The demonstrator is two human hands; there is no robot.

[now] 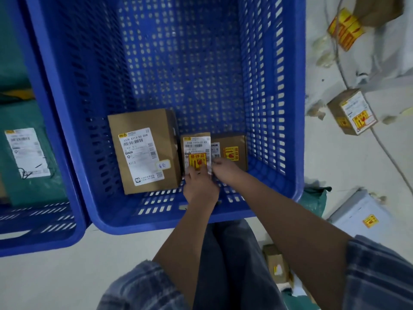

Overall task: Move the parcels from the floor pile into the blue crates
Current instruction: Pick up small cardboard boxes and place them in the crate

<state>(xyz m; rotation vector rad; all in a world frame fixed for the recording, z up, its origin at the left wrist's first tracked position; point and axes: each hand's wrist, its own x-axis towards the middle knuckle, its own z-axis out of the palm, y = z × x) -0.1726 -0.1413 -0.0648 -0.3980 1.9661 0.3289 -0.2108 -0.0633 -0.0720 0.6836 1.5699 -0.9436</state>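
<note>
**Small fragile-marked box set down in the blue crate**

A pale concrete floor (335, 166) lay under two perforated blue plastic crates, with loose parcels scattered to the right: a small brown carton with a yellow-and-red sticker (352, 111) and a grey padded mailer (362, 214) nearer the person. Inside the main blue crate (277, 63), a large brown cardboard box with a white shipping label (145, 151) lay at the near left, and a squat brown box with a yellow warning sticker (230, 149) at the near right. Between them stood the small narrow cardboard box with a white label and a red-and-yellow fragile sticker (196, 151), touching both neighbours. The left hand (200, 189) gripped its near end, fingers curled over the top edge; the right hand (224, 168) pinched its near right corner. The second blue crate (55, 175) on the left held a green plastic mailer (29, 157).

The small box looked light and stiff, its taped faces likely slick. Given the sticker, it was best held by opposite side faces and lowered, not dropped.
</note>
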